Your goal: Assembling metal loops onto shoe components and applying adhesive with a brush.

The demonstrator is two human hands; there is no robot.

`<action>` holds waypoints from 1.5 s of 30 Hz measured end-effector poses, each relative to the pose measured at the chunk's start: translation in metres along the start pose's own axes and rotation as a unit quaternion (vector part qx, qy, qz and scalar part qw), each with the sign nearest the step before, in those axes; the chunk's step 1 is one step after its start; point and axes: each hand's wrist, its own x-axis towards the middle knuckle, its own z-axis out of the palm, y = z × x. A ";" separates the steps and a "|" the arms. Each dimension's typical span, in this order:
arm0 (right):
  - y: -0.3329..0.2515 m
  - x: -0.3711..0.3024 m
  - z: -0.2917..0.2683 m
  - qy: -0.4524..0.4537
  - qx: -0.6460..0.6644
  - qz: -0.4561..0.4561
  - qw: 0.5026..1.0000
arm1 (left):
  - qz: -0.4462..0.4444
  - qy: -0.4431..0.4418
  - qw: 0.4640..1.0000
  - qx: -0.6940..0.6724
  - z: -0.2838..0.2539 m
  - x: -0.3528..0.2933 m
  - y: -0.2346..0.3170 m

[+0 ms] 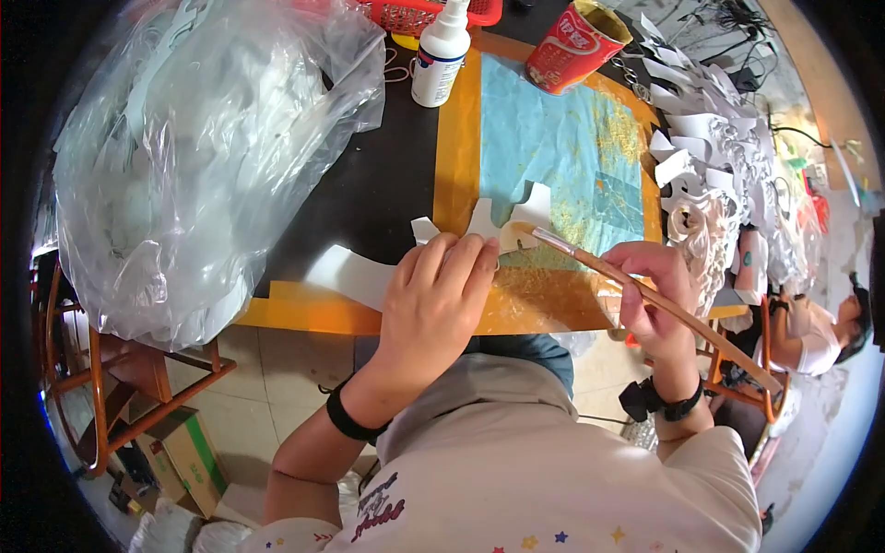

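A black tabletop (369,180) edged with orange tape (458,129) carries a flat, smeared, light-blue sheet (544,138) with yellowish stains along its right side. A large, bulging, clear plastic bag (194,184) sits on the left, with a white plastic bottle (437,72) and a red cylindrical container (572,53) standing toward the far side. Near the front edge lies a flat white cut-out piece (348,275), partly over the sheet.
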 end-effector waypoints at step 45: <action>0.065 0.216 -0.050 0.044 -0.142 0.019 0.989 | 0.002 0.022 0.999 -0.024 -0.005 -0.001 0.000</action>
